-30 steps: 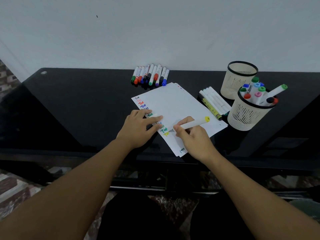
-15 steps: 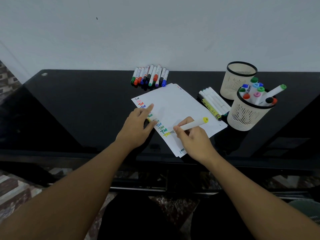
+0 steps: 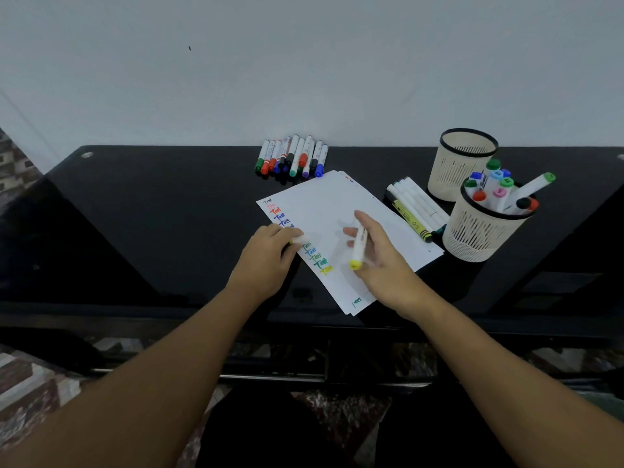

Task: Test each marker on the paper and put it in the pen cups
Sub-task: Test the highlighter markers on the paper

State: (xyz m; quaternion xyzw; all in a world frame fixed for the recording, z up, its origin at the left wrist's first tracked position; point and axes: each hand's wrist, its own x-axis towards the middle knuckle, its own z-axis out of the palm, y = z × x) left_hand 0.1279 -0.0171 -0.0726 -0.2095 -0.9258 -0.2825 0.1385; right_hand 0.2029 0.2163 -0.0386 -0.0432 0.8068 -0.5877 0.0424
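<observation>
Fingers of the right hand [image 3: 378, 261] pinch a white-barrelled marker with a yellow end [image 3: 357, 248], raised just above the white paper sheets [image 3: 341, 214], yellow end toward the person. Left hand [image 3: 270, 255] grips a small white cap [image 3: 301, 240] at the sheet's edge, probably ready for recapping (yellow test mark already lowest in the column). Nearer cream mesh pen cup [image 3: 479, 231], part-filled with markers, stands to the right, the likely destination.
</observation>
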